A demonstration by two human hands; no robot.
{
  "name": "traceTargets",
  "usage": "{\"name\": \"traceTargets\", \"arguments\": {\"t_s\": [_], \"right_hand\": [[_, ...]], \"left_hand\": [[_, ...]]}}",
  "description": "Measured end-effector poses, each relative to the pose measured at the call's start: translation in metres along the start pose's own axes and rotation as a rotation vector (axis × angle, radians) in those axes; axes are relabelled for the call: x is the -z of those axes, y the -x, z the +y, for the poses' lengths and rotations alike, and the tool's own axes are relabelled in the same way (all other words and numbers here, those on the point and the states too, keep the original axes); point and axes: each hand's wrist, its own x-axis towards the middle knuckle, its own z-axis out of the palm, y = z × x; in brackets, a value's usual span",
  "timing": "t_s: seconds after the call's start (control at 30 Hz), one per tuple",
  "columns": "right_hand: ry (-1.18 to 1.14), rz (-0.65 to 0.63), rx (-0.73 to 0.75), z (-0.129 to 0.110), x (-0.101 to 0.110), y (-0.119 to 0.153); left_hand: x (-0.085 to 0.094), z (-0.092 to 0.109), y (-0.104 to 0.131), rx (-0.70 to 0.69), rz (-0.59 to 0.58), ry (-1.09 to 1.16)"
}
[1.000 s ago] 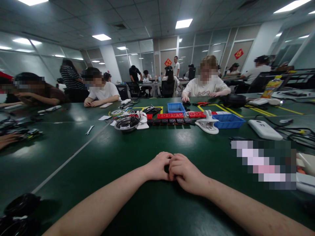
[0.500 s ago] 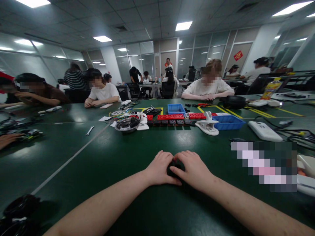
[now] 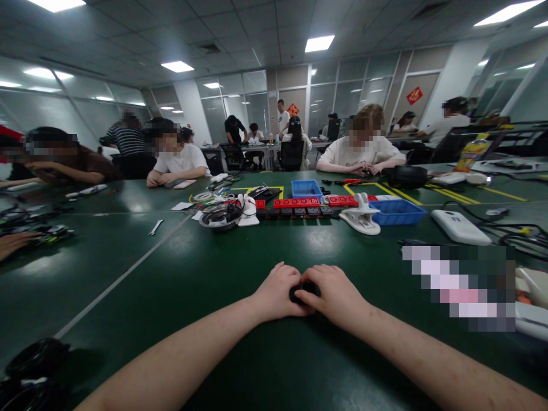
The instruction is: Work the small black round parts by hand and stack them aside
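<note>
Both hands meet above the green tabletop (image 3: 240,354), fingertips almost touching. My left hand (image 3: 279,290) curls in from the left, thumb below and fingers above. My right hand (image 3: 333,290) curves in from the right, its thumb pointing left across the gap. Between them sits a small black object (image 3: 307,287), mostly covered by the fingers, so its kind does not show. Both hands appear closed around it.
Ahead lie red and black power strips (image 3: 299,204), a white clamp (image 3: 362,216), a blue bin (image 3: 398,212) and a metal bowl of cables (image 3: 220,218). A wrench (image 3: 156,228) rests left; black coils (image 3: 37,359) lie near-left. A white device (image 3: 460,227) is right. People sit across.
My hands stay together, with the left thumb slightly higher. Across the table, a person's hands have shifted, and a standing person at the back has moved left.
</note>
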Motion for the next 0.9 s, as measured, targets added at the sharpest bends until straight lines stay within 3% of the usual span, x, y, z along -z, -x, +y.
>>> {"name": "traceTargets", "arguments": {"t_s": [0.33, 0.47, 0.67, 0.9], "right_hand": [[-0.133, -0.067, 0.288, 0.002, 0.010, 0.002], [-0.274, -0.035, 0.353, 0.001, 0.001, 0.002], [-0.416, 0.112, 0.397, -0.001, -0.020, 0.007], [-0.309, 0.183, 0.354, -0.002, -0.005, 0.009]], "left_hand": [[0.002, -0.006, -0.001, -0.094, -0.059, 0.085], [0.001, -0.010, -0.002, -0.129, -0.088, 0.084], [-0.002, -0.012, -0.002, -0.136, -0.095, 0.038], [0.002, -0.006, 0.000, -0.130, -0.066, 0.085]]}}
